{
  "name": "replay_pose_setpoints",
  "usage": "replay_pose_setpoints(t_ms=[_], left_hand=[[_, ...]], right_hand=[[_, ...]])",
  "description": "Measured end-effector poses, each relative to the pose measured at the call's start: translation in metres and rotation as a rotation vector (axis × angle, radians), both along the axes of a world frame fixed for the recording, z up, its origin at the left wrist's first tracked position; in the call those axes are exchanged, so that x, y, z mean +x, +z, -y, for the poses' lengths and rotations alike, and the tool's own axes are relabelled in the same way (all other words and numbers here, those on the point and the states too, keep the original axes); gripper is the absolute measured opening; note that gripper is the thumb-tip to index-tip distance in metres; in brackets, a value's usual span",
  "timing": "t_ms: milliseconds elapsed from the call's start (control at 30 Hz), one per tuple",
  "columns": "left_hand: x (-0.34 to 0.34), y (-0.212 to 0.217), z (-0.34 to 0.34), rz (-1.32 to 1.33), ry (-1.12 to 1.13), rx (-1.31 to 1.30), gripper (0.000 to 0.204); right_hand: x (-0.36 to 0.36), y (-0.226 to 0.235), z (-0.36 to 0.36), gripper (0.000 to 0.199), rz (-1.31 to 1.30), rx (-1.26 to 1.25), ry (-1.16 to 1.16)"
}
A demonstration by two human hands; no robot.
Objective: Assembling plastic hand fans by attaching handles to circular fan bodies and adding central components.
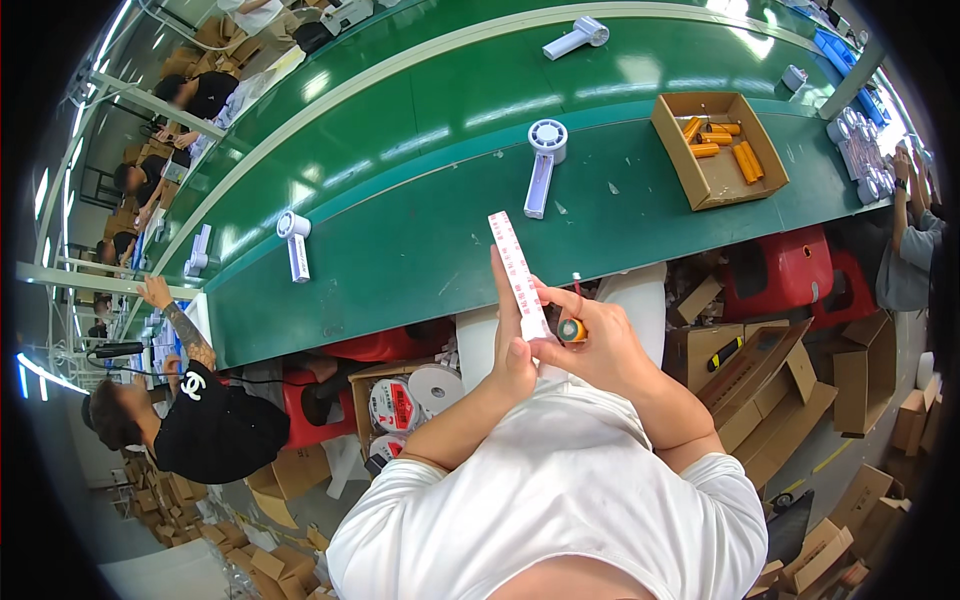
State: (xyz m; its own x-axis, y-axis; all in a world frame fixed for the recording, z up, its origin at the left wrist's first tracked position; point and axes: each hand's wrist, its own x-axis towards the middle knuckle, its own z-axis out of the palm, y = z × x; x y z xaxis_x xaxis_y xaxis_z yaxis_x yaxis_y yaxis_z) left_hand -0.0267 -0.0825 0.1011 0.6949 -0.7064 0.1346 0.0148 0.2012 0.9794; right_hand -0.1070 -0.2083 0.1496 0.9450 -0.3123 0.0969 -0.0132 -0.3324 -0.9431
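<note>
My left hand (510, 368) is closed around a long white strip with red print (514, 268), which looks like adhesive tape backing. The strip points away from me, just off the bench's near edge. In my right hand (612, 345) is an orange cylindrical battery (572, 331), its round end toward me; a short red lead shows above the fingers. My right fingertips also touch the strip's near end. Beyond my hands, a white handheld fan housing (541, 180) lies on the green bench (420, 230), its round head away from me.
At the right, a cardboard box (693, 180) holds several orange batteries. More fan housings (295, 245) lie along the bench and the green conveyor (440, 90). Tape rolls (435, 388) fill a carton left of me. Red stools (780, 272) stand under the bench. Co-workers sit on both sides.
</note>
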Motion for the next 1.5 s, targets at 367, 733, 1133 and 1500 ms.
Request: replay_pose_setpoints(t_ms=[367, 733, 1133, 1500], left_hand=[[-0.001, 0.021, -0.008, -0.312, -0.112, -0.099, 0.113], [0.012, 0.017, -0.007, 0.053, -0.154, 0.173, 0.118], [0.031, 0.022, -0.004, 0.202, 0.129, 0.196, 0.090], [0.027, 0.032, 0.008, 0.898, 0.374, 0.593, 0.098]], right_hand=[[0.004, -0.003, 0.010, 0.064, -0.102, 0.054, 0.115], [0.001, -0.012, 0.027, 0.055, -0.256, 0.212, 0.158], [-0.003, -0.020, 0.016, 0.042, 0.162, 0.854, -0.041], [-0.010, 0.019, 0.009, 0.026, 0.214, -0.016, -0.223]])
